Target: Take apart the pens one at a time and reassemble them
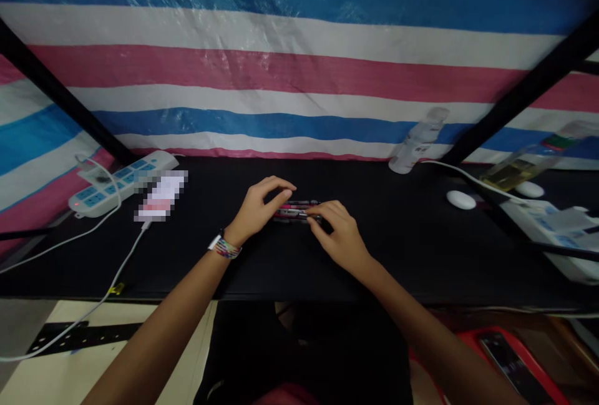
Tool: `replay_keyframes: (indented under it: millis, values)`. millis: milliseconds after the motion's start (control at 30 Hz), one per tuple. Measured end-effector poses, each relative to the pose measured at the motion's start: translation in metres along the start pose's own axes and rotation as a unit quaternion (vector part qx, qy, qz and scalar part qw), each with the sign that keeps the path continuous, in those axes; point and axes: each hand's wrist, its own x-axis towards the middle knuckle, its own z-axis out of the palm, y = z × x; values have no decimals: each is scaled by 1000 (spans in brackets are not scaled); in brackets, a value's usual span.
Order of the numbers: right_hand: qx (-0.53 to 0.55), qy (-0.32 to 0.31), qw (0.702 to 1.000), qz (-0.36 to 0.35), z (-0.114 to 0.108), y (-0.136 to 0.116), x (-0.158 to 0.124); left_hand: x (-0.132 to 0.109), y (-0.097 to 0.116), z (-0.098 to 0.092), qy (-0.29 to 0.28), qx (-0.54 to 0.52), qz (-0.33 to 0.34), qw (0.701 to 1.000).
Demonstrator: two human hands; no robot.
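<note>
Both my hands meet over a small dark device with pink markings (296,210) lying on the black table (421,249). My left hand (257,208), with a coloured band at the wrist, curls its fingers over the device's left end and top. On the other end rests my right hand (337,231), its fingers bent down and pressing on the device. Most of the device is hidden under the fingers.
A white power strip (116,183) with a cable lies at the back left beside a blurred phone-like object (161,196). A clear bottle (416,143), a white puck (461,200) and another power strip (547,218) sit at the right. Black frame bars cross both sides.
</note>
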Motion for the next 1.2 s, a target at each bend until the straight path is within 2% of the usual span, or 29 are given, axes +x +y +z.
replay_keyframes:
  millis: [200,300,400,500,600,667,933,1200]
  values:
    - [105,20,993,55,-2,24,35,20,-4,-9,-43,41,30,998]
    - [130,9,988,87,-1,33,59,33,-18,-9,-3,17,2,1000]
    - [161,-1,977,141,3,44,80,41,-38,-7,46,-51,-49,996]
    - [263,14,939,221,9,57,91,40,-55,-3,77,-92,-88,989]
    - [347,19,894,282,13,69,91,35,-61,1,83,-89,-109,987]
    - [364,17,880,304,14,73,88,32,-61,4,79,-85,-111,987]
    - [351,43,887,297,12,80,82,32,-62,7,79,-82,-137,984]
    - [367,38,871,325,20,84,81,35,-64,7,87,-71,-140,984]
